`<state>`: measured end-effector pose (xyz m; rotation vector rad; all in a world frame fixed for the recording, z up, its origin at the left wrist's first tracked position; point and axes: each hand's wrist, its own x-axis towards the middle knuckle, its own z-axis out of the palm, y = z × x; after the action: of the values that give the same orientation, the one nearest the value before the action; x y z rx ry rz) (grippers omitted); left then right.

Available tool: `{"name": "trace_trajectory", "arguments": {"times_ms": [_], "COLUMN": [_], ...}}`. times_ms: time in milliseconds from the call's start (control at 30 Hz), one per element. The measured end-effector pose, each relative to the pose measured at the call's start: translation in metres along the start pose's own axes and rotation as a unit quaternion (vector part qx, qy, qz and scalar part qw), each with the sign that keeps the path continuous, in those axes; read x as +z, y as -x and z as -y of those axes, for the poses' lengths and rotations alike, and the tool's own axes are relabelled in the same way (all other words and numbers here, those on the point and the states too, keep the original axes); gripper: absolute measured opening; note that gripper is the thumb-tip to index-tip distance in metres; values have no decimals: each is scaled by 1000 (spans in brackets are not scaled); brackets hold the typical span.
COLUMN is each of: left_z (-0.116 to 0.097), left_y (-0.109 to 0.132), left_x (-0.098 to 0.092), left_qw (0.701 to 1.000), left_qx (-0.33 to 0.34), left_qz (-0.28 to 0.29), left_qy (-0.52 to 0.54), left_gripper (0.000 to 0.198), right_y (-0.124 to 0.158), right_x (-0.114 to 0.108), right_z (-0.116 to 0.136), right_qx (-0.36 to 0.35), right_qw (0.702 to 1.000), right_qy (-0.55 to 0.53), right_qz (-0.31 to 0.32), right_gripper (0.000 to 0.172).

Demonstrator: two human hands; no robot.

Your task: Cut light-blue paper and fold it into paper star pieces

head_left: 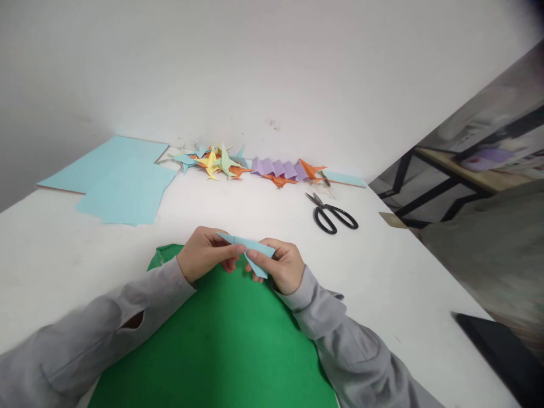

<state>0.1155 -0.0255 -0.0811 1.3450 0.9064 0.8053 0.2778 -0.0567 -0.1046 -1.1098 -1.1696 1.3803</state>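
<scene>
Between my two hands is a piece of light blue folded paper [259, 248], held up just above a green cover [229, 323]. It has a long narrow point toward the left and a wider, angled part at the right. My left hand [208, 253] pinches the pointed side between thumb and fingers. My right hand [284, 262] grips the wider part, with the thumb lying across its near face. The two thumb tips nearly meet at the middle of the paper. Some of the fingers are hidden behind it.
Light blue paper sheets [123, 181] lie at the back left. Several folded paper figures [221, 161] and a purple pleated paper [278, 168] rest along the wall. Black-handled scissors [329, 214] lie open at the right. A dark flat object [501, 351] sits at the table's right edge.
</scene>
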Motion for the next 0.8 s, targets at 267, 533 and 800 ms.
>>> {"name": "trace_trajectory", "arguments": {"times_ms": [267,533,800], "left_z": [0,0,1], "left_y": [2,2,1], "left_x": [-2,0,2], "left_qw": [998,1000,994], "left_qx": [41,-15,-41], "left_qz": [-4,-14,-36], "left_qy": [-43,4,98], "left_gripper": [28,38,50], "right_y": [-1,1,2], "right_x": [2,3,2], "right_z": [3,6,3], "right_qx": [-1,15,32], "right_qw": [1000,998,995], "right_qy": [12,-19,-48], "right_qz": [8,50,82], "right_gripper": [32,31,27]}}
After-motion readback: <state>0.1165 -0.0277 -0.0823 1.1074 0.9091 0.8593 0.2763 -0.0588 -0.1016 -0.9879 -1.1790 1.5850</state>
